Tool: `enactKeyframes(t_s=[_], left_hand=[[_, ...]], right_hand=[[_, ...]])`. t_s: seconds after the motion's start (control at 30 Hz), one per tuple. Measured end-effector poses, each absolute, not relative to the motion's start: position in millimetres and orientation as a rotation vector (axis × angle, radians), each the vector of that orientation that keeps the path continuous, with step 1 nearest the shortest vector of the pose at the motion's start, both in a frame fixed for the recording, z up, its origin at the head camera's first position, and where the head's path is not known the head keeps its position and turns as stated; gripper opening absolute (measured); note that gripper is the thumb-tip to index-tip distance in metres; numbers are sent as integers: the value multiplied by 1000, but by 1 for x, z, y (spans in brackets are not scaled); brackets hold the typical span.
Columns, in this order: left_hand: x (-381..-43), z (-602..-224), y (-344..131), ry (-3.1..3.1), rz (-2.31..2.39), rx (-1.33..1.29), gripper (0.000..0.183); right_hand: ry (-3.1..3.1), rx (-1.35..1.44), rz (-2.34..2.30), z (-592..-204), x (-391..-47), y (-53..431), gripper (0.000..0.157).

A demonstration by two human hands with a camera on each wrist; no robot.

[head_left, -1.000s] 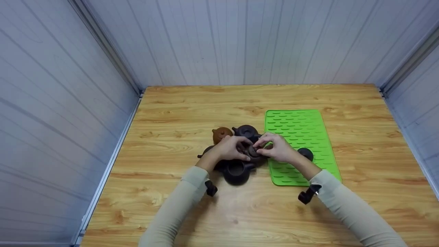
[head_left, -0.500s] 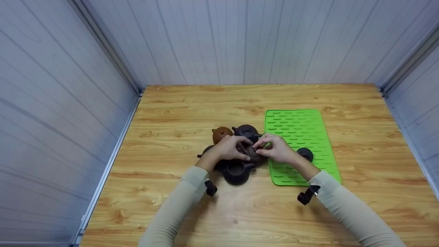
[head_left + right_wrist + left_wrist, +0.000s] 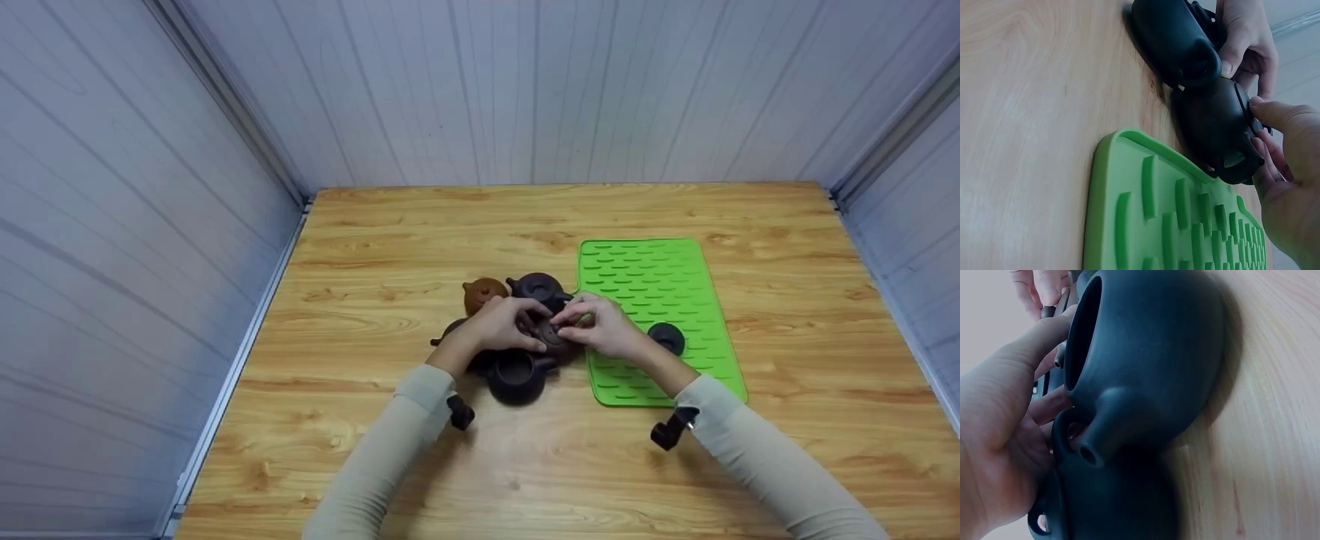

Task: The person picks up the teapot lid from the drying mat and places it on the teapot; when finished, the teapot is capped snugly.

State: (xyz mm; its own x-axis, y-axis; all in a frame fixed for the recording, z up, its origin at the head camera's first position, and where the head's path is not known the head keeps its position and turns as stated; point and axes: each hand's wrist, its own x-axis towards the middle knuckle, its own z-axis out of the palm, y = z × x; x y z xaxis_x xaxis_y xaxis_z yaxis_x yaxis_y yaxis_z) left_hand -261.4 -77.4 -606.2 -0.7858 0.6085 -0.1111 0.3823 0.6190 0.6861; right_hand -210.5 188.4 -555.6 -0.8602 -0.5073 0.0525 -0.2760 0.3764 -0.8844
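Observation:
A dark brown teapot stands by the left edge of the green mat. My left hand curls round its body from the left, the thumb near the rim in the right wrist view. With thumb and fingers, my right hand pinches the brown teapot's lid, which sits on the pot; the fingertips partly cover it. In front of the left hand is a black teapot with its top uncovered. Another dark teapot is partly hidden beneath the left wrist.
An orange-brown teapot and a dark teapot stand just behind the hands. On the ridged green mat lies a round black lid, under the right forearm. White panels enclose the wooden table.
My right hand has shifted very slightly left at the brown teapot's lid, showing more of the black lid on the mat. My left hand keeps its place.

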Motion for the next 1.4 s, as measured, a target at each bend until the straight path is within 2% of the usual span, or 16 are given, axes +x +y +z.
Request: enactKeyframes(t_s=[0.5,0.83,1.0,1.4], left_hand=[[-254,-602,-76,2520,912,810,59],[-213,-531,-79,2563,894,764,47],[-202,-522,-88,2660,973,750,41],[-166,-518,-104,2809,1096,783,51]], right_hand=[[2404,-687,-1479,-556,-208,188,19],[2409,-666,-1453,-556,-208,190,26],[2407,-664,-1457,-556,-209,191,26],[2398,-671,-1470,-551,-208,190,26]])
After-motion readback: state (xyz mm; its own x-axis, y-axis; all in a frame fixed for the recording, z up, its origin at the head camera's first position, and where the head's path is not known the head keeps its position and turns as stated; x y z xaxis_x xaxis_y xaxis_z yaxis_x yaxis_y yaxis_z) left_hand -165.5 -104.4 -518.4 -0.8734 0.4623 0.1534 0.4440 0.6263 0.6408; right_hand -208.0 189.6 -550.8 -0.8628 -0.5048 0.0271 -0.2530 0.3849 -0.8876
